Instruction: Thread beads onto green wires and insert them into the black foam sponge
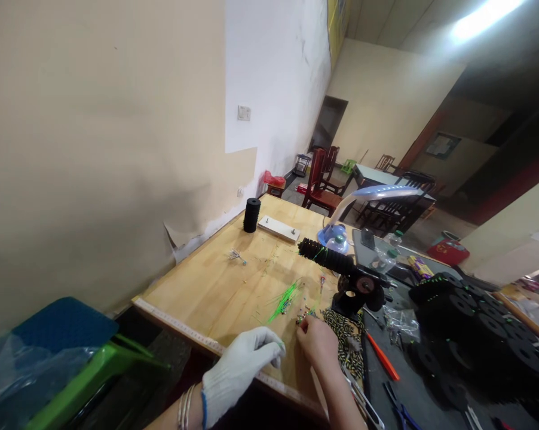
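My left hand, in a white knitted glove, hovers over the table's front edge with thumb and fingers curled together; whatever is between them is too small to make out. Bare and pinched at the fingertips, my right hand touches a small heap of coloured bits on the wood. Beyond it lies a bundle of thin bright green strands. A black ridged rod with green strands on it sticks out from a dark clamp stand. Many small brass-and-black pieces cover a mat right of my right hand.
A black ridged cylinder and a white bar with two bolts stand at the back of the wooden table. A blue lamp, an orange-handled tool, dark-blue pliers and stacked black discs are on the right.
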Tool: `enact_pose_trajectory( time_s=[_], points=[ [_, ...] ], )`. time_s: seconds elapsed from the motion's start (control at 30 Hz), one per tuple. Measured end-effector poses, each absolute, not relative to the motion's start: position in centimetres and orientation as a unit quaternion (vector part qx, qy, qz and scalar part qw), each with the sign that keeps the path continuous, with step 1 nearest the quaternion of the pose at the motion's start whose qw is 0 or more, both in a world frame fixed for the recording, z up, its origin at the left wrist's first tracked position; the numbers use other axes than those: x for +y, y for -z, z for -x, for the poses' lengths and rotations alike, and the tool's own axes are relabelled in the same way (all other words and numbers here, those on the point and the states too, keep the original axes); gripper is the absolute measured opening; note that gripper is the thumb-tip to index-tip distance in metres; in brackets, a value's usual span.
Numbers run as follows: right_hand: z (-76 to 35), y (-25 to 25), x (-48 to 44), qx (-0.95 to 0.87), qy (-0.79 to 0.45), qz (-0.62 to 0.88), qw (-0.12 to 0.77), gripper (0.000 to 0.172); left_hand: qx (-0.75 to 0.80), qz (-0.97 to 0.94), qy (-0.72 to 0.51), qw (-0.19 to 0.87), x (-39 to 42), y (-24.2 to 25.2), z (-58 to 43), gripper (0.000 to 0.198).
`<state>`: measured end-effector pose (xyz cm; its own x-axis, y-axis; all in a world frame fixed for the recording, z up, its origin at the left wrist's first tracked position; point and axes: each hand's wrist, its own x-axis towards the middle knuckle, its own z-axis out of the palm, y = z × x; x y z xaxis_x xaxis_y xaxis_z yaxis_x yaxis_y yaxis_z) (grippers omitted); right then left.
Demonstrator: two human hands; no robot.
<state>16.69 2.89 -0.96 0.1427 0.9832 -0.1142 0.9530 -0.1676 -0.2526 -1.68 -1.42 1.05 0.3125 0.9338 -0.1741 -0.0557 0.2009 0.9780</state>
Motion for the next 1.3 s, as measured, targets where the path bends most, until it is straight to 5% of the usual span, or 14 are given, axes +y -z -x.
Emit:
enact_pose_trajectory(
  time_s=[0.3,0.57,0.8,1.3],
  points=[
    [-17.7,1.4,2.3,-0.611,-0.286,0.702,0.229,0.01,0.418,-0.488,-0.406,0.65,-1.0,0.2,1.3,0.011],
    [-16.9,1.5,-0.5,-0.484,-0.511,0.543,0.458,0.033,0.41,-0.466,-0.422,0.661,-0.7,0.1,0.9,0.015],
    [-14.8,1.3,-3.2,-0.55,-0.36,0.514,0.551,0.021,0.403,-0.454,-0.422,0.674,-0.6,0.1,0.3,0.027],
    [-15.2,1.4,-2.6,-0.655,-0.154,0.498,0.546,0.011,0.416,-0.495,-0.384,0.659,-0.3,0.0,-1.0,0.018]
  ],
)
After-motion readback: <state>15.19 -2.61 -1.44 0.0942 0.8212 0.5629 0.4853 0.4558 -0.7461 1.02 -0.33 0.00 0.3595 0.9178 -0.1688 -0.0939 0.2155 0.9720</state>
